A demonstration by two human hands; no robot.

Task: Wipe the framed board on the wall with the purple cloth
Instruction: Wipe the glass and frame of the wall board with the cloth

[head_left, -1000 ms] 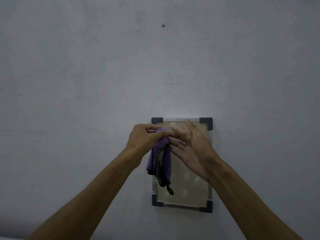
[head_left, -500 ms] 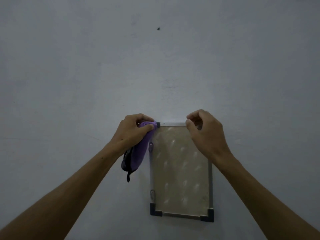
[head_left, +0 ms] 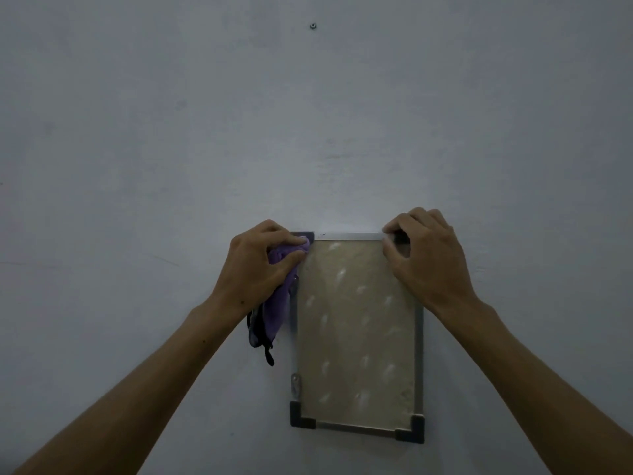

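The left hand point(head_left: 260, 269) grips the bunched purple cloth point(head_left: 274, 303) against the top left corner of the framed board point(head_left: 356, 330), the cloth's loose end hanging below the wrist beside the frame's left edge. Between the hands, the board hangs on the wall point(head_left: 308, 132), its panel dull and covered in pale smudges. The right hand point(head_left: 424, 258) curls over the top right corner, holding the frame. Wiping looks barely begun; nearly the whole panel remains.
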